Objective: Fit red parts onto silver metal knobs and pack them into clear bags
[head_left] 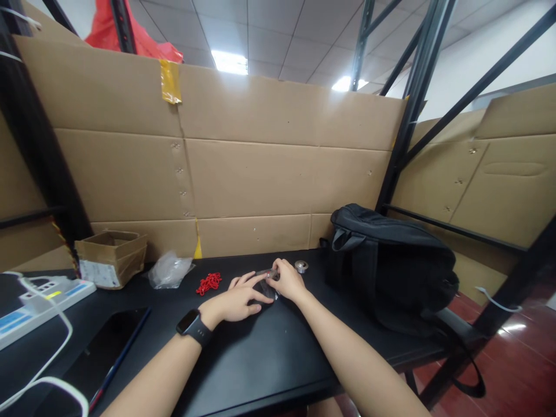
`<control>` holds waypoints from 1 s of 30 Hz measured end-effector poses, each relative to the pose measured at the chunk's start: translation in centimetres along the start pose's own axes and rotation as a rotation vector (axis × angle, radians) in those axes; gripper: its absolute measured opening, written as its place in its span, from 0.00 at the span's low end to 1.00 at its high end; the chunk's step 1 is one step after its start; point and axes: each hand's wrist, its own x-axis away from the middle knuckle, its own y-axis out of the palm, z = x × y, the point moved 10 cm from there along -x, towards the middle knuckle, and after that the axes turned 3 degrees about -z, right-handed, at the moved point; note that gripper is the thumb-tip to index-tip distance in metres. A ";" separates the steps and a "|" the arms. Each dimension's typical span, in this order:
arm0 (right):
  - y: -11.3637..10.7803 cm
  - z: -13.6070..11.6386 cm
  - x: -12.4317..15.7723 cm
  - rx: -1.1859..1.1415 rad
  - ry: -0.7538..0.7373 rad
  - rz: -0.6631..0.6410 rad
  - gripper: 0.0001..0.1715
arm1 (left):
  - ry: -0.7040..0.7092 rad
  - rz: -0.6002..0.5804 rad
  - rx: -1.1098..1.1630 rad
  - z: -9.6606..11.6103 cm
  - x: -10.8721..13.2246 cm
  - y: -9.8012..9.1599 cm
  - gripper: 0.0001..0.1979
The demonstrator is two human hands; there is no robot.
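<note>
My left hand [238,299], with a black watch on the wrist, lies on the black table [260,359], its fingers stretched out flat and pressing on a small clear plastic bag [266,288]. My right hand [287,280] is closed in a pinch at the top edge of that bag, around a small dark piece I cannot make out. Both hands touch each other over the bag. A small round metal part [301,266] sits just right of my right hand. A pile of small red pieces [209,283] lies left of my left hand.
A black backpack [391,266] fills the table's right end. At the left are a crumpled clear bag [168,270], an open cardboard box [112,256], a white power strip [39,298] with cables and a dark tablet [108,353]. Cardboard walls close the back.
</note>
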 end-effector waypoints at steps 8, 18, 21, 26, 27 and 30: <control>-3.2 -0.3 0.8 -0.276 -0.195 -0.155 0.11 | 0.097 0.301 0.199 0.4 0.6 -3.6 0.27; -1.3 -1.6 1.2 -0.195 -0.273 -0.172 0.05 | -0.175 0.476 0.019 -2.8 -0.3 -3.4 0.06; -1.8 -0.9 0.9 -0.202 -0.229 -0.144 0.02 | -0.198 0.449 0.082 -4.2 -0.4 -3.2 0.08; -0.6 1.7 0.5 -0.272 -0.008 -0.212 0.05 | -0.178 0.446 0.299 -5.9 -1.0 -2.3 0.10; -0.3 2.0 0.4 -0.273 0.025 -0.214 0.06 | -0.192 0.441 0.315 -6.2 -1.1 -2.0 0.12; 0.0 2.2 0.2 -0.232 0.040 -0.182 0.10 | -0.303 0.432 0.291 -6.9 -1.2 -1.5 0.14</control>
